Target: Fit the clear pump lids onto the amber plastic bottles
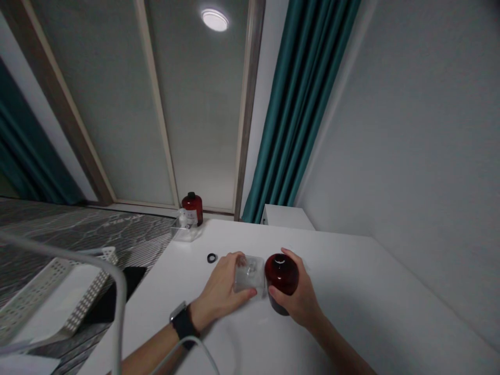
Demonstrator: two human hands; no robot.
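Observation:
My left hand point(228, 285) is closed around a small clear plastic box point(249, 273) on the white table. Something clear and hard to make out lies inside the box. Just right of it, my right hand point(299, 297) grips a dark red, rounded bottle point(280, 273) from its right side, thumb across the near face. The bottle's top is glossy, and its lower part looks darker. The box and the bottle stand side by side, nearly touching. Beyond my left hand, a small black ring point(211, 258) rests on the table.
At the table's point(344, 260) far left corner stand another red bottle with a black cap point(192, 208) and a clear tray point(183, 234) holding a whitish item. A white perforated basket point(58, 297) is at the left. A pale curved bar point(120, 302) and a cable cross the foreground.

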